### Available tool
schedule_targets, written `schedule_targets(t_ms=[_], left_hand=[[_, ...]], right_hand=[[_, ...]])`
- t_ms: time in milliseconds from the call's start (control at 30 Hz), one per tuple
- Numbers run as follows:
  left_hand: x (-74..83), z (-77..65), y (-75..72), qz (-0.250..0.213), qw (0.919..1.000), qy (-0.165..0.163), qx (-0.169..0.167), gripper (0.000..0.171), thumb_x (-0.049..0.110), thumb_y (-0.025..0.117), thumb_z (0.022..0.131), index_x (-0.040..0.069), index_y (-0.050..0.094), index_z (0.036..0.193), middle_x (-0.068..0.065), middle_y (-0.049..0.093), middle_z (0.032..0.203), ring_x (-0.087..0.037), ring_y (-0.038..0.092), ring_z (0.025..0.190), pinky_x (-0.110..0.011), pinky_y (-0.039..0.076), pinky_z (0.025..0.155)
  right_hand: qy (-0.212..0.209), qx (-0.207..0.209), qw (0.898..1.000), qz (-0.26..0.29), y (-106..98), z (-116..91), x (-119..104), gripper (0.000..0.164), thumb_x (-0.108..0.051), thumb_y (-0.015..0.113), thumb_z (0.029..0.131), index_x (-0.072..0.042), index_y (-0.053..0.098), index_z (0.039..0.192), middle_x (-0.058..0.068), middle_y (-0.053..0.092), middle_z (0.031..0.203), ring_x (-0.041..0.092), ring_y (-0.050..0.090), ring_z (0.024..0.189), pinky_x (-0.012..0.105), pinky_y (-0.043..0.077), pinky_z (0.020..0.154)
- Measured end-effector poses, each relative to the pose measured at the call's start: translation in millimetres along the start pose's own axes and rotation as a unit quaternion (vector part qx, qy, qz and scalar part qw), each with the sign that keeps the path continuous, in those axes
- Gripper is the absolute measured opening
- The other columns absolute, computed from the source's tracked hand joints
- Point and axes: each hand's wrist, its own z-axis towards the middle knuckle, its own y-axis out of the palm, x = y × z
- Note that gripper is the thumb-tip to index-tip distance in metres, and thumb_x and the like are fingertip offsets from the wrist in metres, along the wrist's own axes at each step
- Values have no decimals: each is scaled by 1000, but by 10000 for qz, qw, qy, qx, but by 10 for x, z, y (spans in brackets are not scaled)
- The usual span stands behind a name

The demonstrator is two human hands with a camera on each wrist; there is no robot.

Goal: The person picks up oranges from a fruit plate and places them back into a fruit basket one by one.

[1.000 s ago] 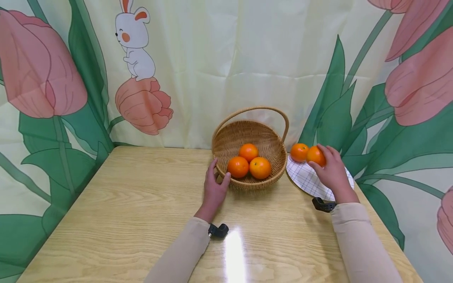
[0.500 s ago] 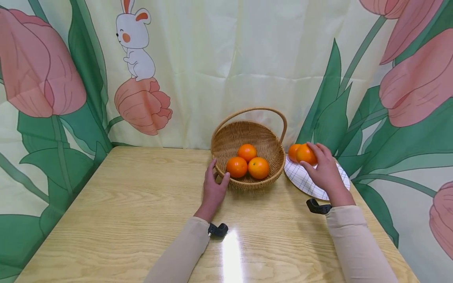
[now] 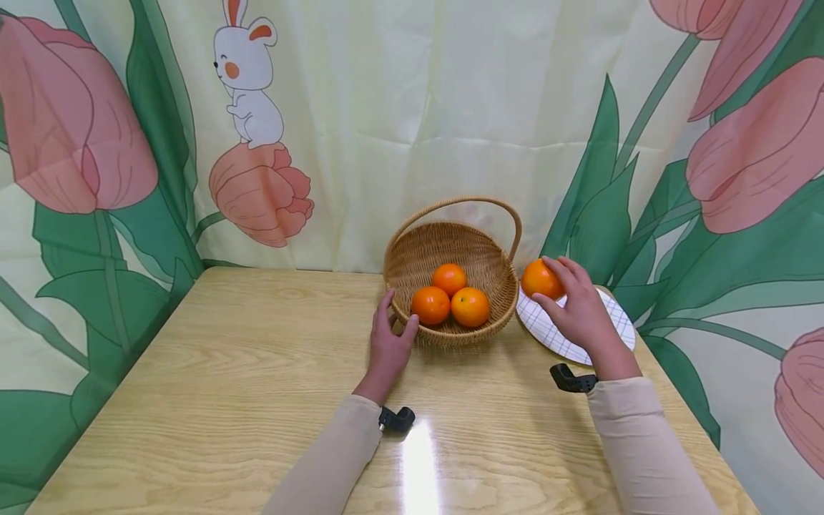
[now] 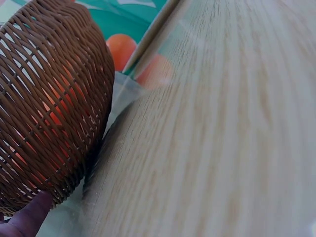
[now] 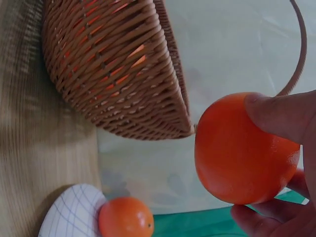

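Note:
A brown wicker basket point(image 3: 450, 247) with an arched handle stands at the back middle of the table, with three oranges point(image 3: 471, 307) in it. My left hand point(image 3: 389, 350) holds the basket by its front left side. A finger point(image 4: 32, 212) touches the weave in the left wrist view. My right hand point(image 3: 582, 315) grips another orange point(image 5: 237, 148) between thumb and fingers, raised to the right of the basket. One more orange point(image 5: 126, 217) lies on the checked plate point(image 3: 566, 343); the held one hides it in the head view.
The wooden table point(image 3: 257, 386) ends at a curtain point(image 3: 360, 143) printed with tulips and a rabbit. The basket's handle point(image 3: 476, 200) arches above its opening. The plate lies near the table's right edge.
My right hand has lifted the orange and carried it left, towards the basket. That orange now covers the one on the plate. The left hand stays at the basket.

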Motion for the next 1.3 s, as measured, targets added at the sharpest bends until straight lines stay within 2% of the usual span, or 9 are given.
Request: schedule_targets(t_ms=[200, 400, 633, 800, 967, 1167, 1300], left_hand=[[4, 12, 7, -10, 9999, 120, 40, 69, 33, 62, 94, 21, 28, 152, -9, 30, 155, -42, 47, 130, -49, 45, 105], [-1, 8, -2, 12, 10000, 55, 37, 67, 34, 62, 93, 29, 27, 151, -7, 30, 155, -40, 47, 130, -48, 46, 104], [12, 3, 3, 36, 9998, 161, 62, 67, 34, 62, 93, 26, 28, 151, -7, 30, 155, -42, 47, 129, -50, 46, 104], [12, 3, 6, 2, 9999, 141, 42, 65, 33, 61, 94, 34, 28, 149, -6, 30, 155, -41, 47, 130, -49, 45, 105], [-6, 5, 8, 9, 9998, 175, 59, 65, 33, 62, 93, 32, 29, 150, -4, 31, 155, -40, 47, 130, -49, 44, 106], [-10, -4, 8, 85, 9998, 150, 80, 66, 34, 61, 93, 29, 28, 150, -5, 30, 155, -41, 48, 130, -50, 44, 106], [-10, -7, 12, 128, 9998, 115, 93, 66, 35, 61, 93, 31, 28, 150, -6, 31, 154, -41, 48, 129, -51, 46, 103]], right_hand=[[-144, -70, 9998, 104, 17, 8, -81, 64, -29, 67, 91, -19, 38, 148, 21, 27, 153, 51, 44, 125, 68, 42, 96], [-433, -82, 9989, 151, 77, 4, -159, 64, -27, 68, 91, -17, 40, 147, 20, 31, 151, 47, 48, 122, 65, 43, 97], [-685, -149, 9974, 186, 122, 19, -274, 63, -24, 69, 90, -14, 41, 146, 21, 32, 150, 47, 47, 123, 65, 44, 97], [-757, -237, 9966, 229, 167, 47, -331, 62, -25, 70, 89, -16, 43, 145, 20, 32, 151, 46, 44, 127, 64, 42, 99], [-873, -375, 9949, 340, 232, 49, -382, 63, -29, 70, 89, -20, 44, 145, 18, 34, 151, 43, 40, 132, 64, 42, 100], [-1155, -437, 9917, 354, 349, 38, -445, 62, -27, 73, 87, -17, 47, 142, 20, 37, 149, 44, 46, 128, 62, 45, 97], [-1290, -563, 9890, 444, 422, 28, -501, 61, -26, 74, 86, -17, 49, 141, 20, 37, 149, 43, 50, 123, 54, 52, 90]])
